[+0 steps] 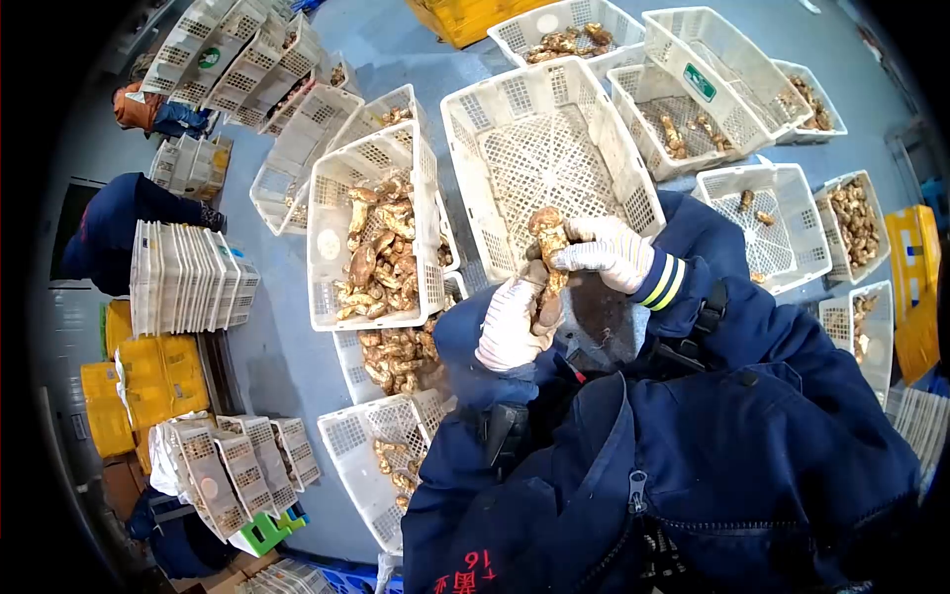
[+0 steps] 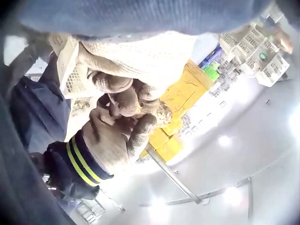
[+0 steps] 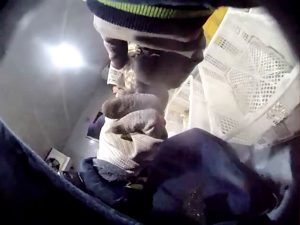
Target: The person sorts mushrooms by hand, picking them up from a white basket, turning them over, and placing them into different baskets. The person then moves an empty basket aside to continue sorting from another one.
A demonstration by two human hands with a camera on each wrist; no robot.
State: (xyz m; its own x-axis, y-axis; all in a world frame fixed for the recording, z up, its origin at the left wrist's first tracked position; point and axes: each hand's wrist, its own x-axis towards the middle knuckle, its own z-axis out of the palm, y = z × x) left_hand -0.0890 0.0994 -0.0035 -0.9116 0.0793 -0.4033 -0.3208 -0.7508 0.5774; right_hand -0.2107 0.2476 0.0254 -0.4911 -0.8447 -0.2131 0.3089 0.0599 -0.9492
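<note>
A brown and cream mushroom [image 1: 547, 236], long-stemmed with a rounded cap, stands nearly upright between two gloved hands in the head view. My left hand [image 1: 513, 325], in a white knit glove with dirty fingertips, grips its lower end. From the other side my right hand [image 1: 606, 253], gloved alike, pinches the stem just below the cap. In the left wrist view the fingers of both hands overlap round the mushroom [image 2: 161, 114], hiding most of it. Between the gloves in the right wrist view, a pale strip of the mushroom [image 3: 125, 80] shows.
Just beyond the hands lies a white plastic crate [image 1: 485, 213] with a latticed bottom. At the left, a crate [image 1: 325, 238] heaped with mushrooms rests over other crates. More crates [image 1: 792, 233] with mushrooms stand at the right. Stacked crates [image 1: 188, 277] and yellow boxes [image 1: 163, 381] are farther left.
</note>
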